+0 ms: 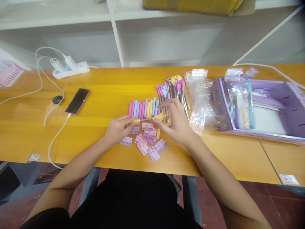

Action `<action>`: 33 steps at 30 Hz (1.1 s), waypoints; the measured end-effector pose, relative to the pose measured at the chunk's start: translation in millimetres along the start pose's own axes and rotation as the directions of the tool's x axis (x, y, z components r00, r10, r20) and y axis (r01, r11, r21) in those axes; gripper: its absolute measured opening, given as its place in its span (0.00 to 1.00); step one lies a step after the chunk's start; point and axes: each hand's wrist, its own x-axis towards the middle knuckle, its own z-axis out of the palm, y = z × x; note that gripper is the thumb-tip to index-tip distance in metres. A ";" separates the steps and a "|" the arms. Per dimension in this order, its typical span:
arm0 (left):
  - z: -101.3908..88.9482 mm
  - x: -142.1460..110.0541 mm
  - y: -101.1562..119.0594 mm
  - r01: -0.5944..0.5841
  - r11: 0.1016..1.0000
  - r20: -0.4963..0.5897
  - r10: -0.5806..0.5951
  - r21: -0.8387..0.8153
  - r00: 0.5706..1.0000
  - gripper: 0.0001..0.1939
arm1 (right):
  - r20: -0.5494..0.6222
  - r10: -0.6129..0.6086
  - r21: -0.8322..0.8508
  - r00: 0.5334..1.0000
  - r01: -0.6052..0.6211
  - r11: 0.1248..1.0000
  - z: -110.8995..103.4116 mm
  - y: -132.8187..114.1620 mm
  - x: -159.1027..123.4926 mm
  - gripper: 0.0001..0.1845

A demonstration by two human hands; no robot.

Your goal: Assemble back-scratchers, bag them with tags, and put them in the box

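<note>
Between my two hands a back scratcher [145, 120] lies crosswise, with a yellow handle, a metal rod and a yellow claw head. My left hand [120, 128] pinches the handle end. My right hand [176, 122] grips the other end by the claw, thumb underneath. Just beyond are handle sleeves [140, 109] in pink, blue, purple and yellow, set side by side in a row. Metal rods with claw heads [165, 89] are bunched past my right hand. Small printed cards [149, 136] lie scattered nearer to me, beside a loose yellow sleeve [158, 133].
Clear plastic bags [200, 101] are piled right of the rods. A purple box [221, 125] holding packed items stands at the right. To the left are a phone [77, 101] on a cable, a black mouse-like object [57, 99] and a power strip [71, 70]. Shelving rises behind.
</note>
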 end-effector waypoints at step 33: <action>-19.6 -41.4 38.5 -0.226 0.945 0.300 0.150 0.236 0.942 0.15 | 0.243 -0.199 -0.398 0.949 0.285 0.872 -1.7 -46.7 -59.3 0.11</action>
